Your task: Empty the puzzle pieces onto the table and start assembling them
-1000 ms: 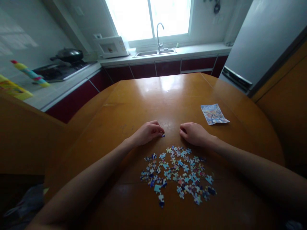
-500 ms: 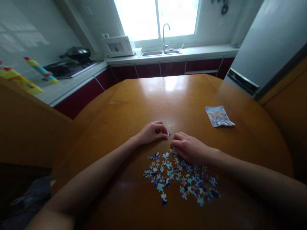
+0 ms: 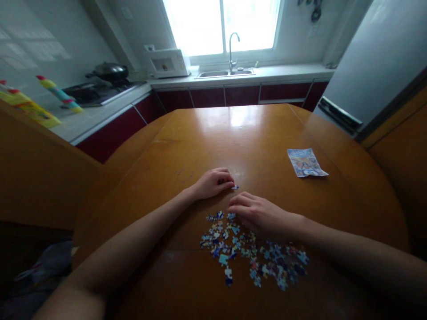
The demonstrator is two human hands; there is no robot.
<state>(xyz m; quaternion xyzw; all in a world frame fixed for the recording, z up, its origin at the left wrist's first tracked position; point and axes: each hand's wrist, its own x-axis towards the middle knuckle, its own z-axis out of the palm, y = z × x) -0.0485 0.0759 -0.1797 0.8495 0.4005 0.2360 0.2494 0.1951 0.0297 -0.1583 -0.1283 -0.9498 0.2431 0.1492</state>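
Observation:
A scatter of several small jigsaw pieces lies on the round wooden table in front of me. My left hand rests curled on the table, its fingertips pinching a single puzzle piece. My right hand lies palm down over the far edge of the scatter, fingers stretched out and touching pieces there. Whether it grips one is hidden beneath the fingers.
A printed puzzle picture sheet lies on the table's right side. Behind the table runs a kitchen counter with a sink and tap, a microwave and a wok on a hob. A fridge stands at right.
My right hand has come down from beside the left hand onto the far edge of the pile. The left hand has stayed put with its piece.

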